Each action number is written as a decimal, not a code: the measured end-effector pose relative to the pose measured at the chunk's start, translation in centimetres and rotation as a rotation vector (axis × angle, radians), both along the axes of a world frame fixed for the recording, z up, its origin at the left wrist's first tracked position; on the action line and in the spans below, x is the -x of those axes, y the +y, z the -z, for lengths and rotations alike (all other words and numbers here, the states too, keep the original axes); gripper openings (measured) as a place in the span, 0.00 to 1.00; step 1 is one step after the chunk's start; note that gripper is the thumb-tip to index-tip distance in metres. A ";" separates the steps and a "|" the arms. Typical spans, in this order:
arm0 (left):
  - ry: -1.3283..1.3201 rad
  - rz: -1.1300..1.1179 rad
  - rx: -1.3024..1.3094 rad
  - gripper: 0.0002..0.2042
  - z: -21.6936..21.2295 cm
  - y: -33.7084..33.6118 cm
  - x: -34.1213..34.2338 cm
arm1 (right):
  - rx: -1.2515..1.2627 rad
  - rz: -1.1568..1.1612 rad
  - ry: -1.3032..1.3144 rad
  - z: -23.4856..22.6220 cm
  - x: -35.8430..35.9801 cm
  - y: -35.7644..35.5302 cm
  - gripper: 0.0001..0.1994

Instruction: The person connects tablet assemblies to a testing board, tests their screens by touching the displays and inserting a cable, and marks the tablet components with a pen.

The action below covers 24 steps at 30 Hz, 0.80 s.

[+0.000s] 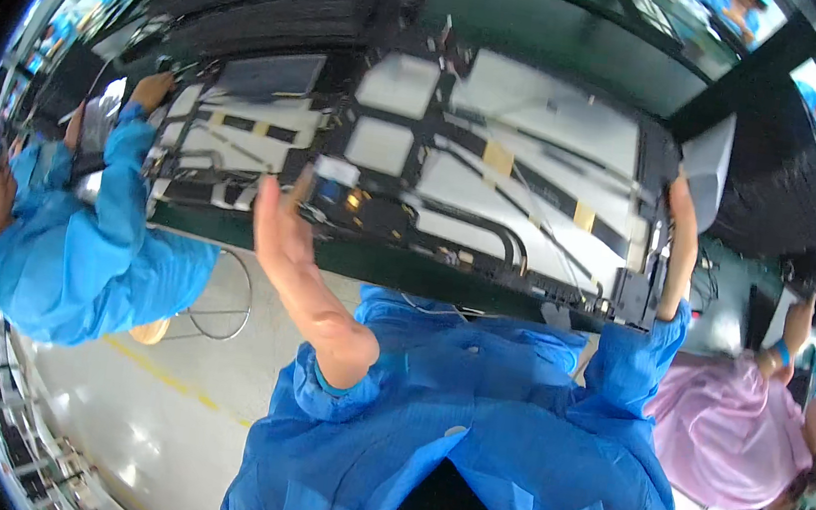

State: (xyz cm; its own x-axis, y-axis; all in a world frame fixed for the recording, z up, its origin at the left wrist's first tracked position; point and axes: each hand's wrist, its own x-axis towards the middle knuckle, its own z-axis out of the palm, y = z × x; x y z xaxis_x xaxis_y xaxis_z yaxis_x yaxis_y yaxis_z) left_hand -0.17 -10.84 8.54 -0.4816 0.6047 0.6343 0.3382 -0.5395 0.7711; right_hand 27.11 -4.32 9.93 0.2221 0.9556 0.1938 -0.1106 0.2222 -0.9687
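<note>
A large flat electronic panel (562, 185) lies before me, with pale metal plates in a black frame, dark cables and strips of yellowish tape. At its lower left edge, by a small circuit board (339, 197), is my left hand (290, 247), blurred, its fingers pointing up and apart. Whether they press on the frame is hard to see. My right hand (680, 231) grips the panel's right edge, its fingertips partly hidden. A second, similar panel (241, 130) adjoins it on the left.
A co-worker in a light blue gown (77, 247) sits at the left, one hand by the second panel. Another person in a pink gown (735, 428) sits at the right. Black equipment (265, 7) stands behind the panels. A round-based stool (221, 309) is on the floor to the left.
</note>
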 end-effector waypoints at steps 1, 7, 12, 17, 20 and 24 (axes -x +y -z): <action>0.013 0.129 0.069 0.43 1.2 -0.4 -0.1 | 0.019 0.023 -0.020 0.7 -0.9 -0.8 0.26; -0.003 0.335 0.363 0.33 7.2 -1.6 -2.3 | 0.285 0.120 -0.244 6.4 -4.0 -4.9 0.25; 0.244 0.322 0.690 0.23 7.4 -2.4 -1.7 | 0.293 0.050 -0.390 7.5 -4.7 -5.4 0.30; 0.744 0.258 0.522 0.17 3.6 1.3 -4.8 | 0.017 0.000 -0.937 5.0 -3.5 -5.8 0.33; 0.994 0.390 0.435 0.18 1.2 2.8 -7.9 | -0.065 -0.127 -1.083 4.9 -1.9 -5.9 0.31; 1.193 0.548 0.398 0.19 -0.3 4.2 -11.7 | -0.135 -0.155 -1.227 6.6 -2.2 -5.8 0.19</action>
State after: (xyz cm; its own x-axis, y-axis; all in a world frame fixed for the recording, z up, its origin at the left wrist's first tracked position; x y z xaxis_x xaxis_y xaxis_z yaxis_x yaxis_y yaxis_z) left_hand 11.49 -6.69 8.82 0.5866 0.7762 0.2312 0.7167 -0.6305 0.2981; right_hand 29.30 -10.07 3.32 -0.2879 0.9119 0.2924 0.8173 0.3931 -0.4213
